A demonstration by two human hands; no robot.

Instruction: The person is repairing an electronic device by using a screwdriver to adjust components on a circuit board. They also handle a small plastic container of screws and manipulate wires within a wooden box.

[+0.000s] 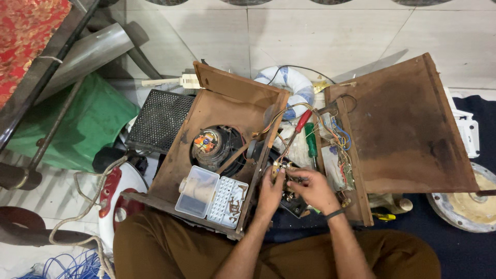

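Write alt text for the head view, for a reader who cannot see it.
Seen from above, a seated person's left hand and right hand work together on a small wired part inside an opened wooden speaker cabinet. A clear plastic parts box rests beside the speaker.

Tiled floor (pixel 320 36) carries most of the clutter. Green bag (pixel 93 124) at left, grey pipe (pixel 98 49) tilted above it, red patterned cloth (pixel 26 36) in the top-left corner. Black perforated grille (pixel 157 121) leans against the left side of the wooden speaker cabinet (pixel 206 111) — clear plastic parts box (pixel 212 198) lies open on that cabinet's lower edge. White-and-blue ring (pixel 289 85) behind the cabinet. Red-and-white appliance (pixel 121 194) lower left, blue wires (pixel 72 266) at the bottom-left corner. Round white disc (pixel 467 204) at the right edge.
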